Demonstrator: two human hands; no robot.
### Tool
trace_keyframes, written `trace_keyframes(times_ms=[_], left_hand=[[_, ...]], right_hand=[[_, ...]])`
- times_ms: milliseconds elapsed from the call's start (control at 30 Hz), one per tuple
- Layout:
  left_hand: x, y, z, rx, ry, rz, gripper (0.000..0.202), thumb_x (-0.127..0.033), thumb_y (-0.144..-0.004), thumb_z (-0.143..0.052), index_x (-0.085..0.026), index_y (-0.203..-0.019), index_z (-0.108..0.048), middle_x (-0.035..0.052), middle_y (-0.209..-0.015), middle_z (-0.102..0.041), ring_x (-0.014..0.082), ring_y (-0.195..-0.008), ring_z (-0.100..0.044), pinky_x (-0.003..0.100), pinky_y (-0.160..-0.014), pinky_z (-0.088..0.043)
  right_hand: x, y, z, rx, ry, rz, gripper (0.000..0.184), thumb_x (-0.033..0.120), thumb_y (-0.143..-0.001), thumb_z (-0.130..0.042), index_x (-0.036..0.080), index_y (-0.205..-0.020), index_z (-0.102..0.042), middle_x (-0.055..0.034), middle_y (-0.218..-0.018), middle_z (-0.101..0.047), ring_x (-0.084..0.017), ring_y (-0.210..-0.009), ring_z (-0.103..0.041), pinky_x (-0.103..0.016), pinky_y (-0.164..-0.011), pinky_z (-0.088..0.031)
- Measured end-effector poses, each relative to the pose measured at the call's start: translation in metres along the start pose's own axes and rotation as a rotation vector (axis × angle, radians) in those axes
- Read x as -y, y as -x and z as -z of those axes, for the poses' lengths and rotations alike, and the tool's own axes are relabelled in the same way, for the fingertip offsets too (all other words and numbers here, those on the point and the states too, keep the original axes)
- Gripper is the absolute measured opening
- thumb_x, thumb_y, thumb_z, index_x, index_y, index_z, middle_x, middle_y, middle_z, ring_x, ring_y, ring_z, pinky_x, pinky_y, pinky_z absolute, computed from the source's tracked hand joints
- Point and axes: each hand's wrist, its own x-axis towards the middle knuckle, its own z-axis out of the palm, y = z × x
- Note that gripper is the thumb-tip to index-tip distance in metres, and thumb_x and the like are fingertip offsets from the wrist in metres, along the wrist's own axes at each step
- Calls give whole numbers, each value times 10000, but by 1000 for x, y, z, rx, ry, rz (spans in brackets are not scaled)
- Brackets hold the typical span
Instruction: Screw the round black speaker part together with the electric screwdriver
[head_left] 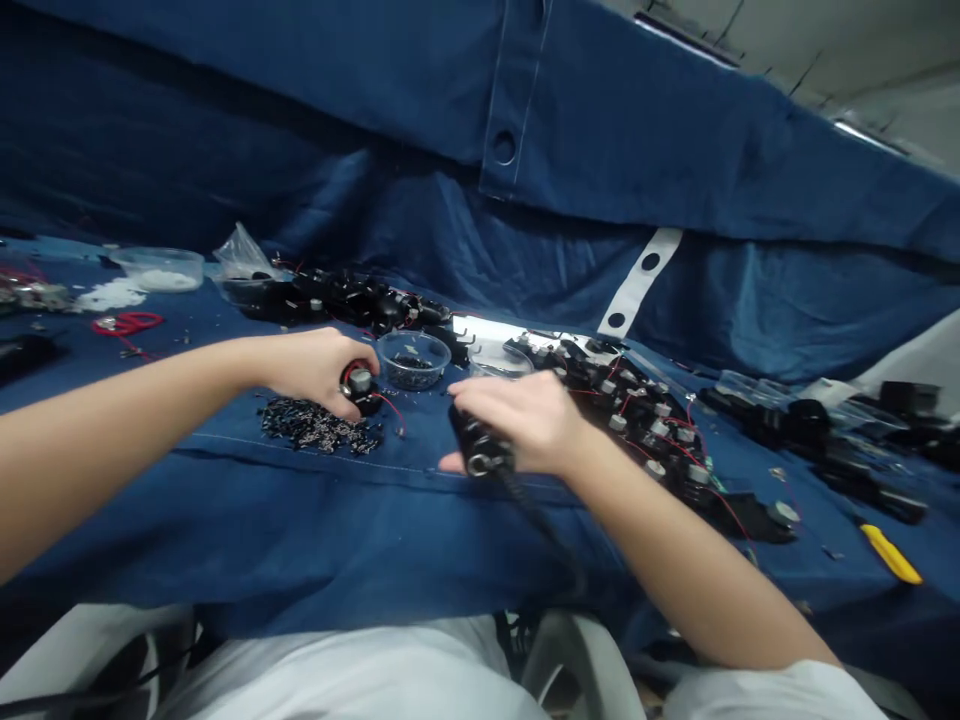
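"How do the arms lie?"

"Both reach forward over a blue cloth (322, 540), wrists bent down. The left hand (311, 372) has a closed grip on a small black part (361, 392) with a silver top (360, 380) and a red wire (388, 408)."

"And the right hand (521, 420)?"

"Closed too, its fingers (487, 392) curled over a black part (480, 445) with a black cable (536, 520)."

"Can you see the parts whole?"

"No, both hands hide much of them. The left one sits just beside a heap of small black bits (319, 425) and near a clear bowl (412, 362)."
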Motion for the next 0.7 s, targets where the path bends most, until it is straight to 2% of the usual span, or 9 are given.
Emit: trace_keyframes(times_ms=[100, 133, 200, 400, 533, 567, 600, 667, 700], left_hand=[[20, 16, -7, -53, 11, 82, 693, -570, -683, -800, -207, -1265, -701, 39, -1008, -774, 206, -827, -699, 269, -720, -473], [23, 19, -13, -57, 6, 107, 675, -564, -697, -784, -202, -1262, -703, 47, -1012, -778, 218, -848, -709, 276, -738, -482], [26, 20, -27, -44, -4, 159, 665, -540, -700, -774, -186, -1260, -704, 72, -1028, -783, 246, -898, -724, 292, -774, -504], [20, 18, -53, 21, 19, 233, 941, -703, -682, -759, -157, -1435, -611, 174, -1316, -719, 343, -1162, -693, 355, -953, -524], [23, 56, -44, -161, -4, 261, 1029, -734, -730, -704, -137, -1544, -507, 192, -1525, -581, 363, -1387, -561, 394, -1147, -439], [24, 71, -43, -243, 10, 265, 973, -748, -775, -652, -138, -1524, -532, 178, -1516, -588, 353, -1387, -557, 401, -1165, -428], [25, 89, -44, -344, 30, 281, 907, -750, -821, -596, -142, -1493, -563, 160, -1480, -614, 335, -1359, -576, 403, -1169, -429], [24, 127, -54, -492, 83, 327, 776, -715, -897, -520, -147, -1415, -617, 127, -1364, -670, 288, -1224, -643, 397, -1121, -476], [21, 147, -62, -520, 89, 331, 709, -683, -924, -504, -145, -1365, -643, 116, -1321, -681, 273, -1185, -649, 401, -1106, -488]], right_hand=[[18, 4, -17, 622, 68, -197, 416, 264, -952, -660, 181, -1358, -620, -133, -1428, -671, -175, -873, -774, -260, -693, -580], [23, 5, -22, 762, 72, -257, 443, 193, -962, -616, 201, -1404, -592, -133, -1502, -615, -191, -921, -779, -286, -749, -600], [31, 4, -32, 861, 85, -307, 456, 84, -966, -521, 203, -1400, -595, -134, -1542, -577, -210, -993, -778, -326, -836, -618], [48, 4, -41, 938, 123, -374, 560, 11, -943, -431, 174, -1459, -576, -175, -1594, -511, -250, -1040, -777, -384, -888, -649], [71, 16, -2, 887, 172, -487, 724, -14, -913, -401, 140, -1621, -393, -230, -1667, -374, -408, -1381, -599, -530, -940, -639], [83, 22, 13, 831, 179, -518, 689, 5, -929, -394, 126, -1607, -416, -216, -1651, -410, -408, -1426, -556, -551, -998, -617], [97, 31, 29, 657, 147, -557, 608, 41, -945, -422, 131, -1538, -520, -192, -1565, -539, -378, -1394, -590, -551, -1051, -593], [132, 54, 59, 368, -109, -566, 465, 119, -954, -518, 185, -1394, -653, -125, -1331, -722, -255, -1220, -704, -425, -1090, -586], [150, 66, 69, 351, -304, -566, 411, 138, -943, -550, 222, -1317, -699, -83, -1209, -769, -204, -1112, -739, -351, -1054, -600]])
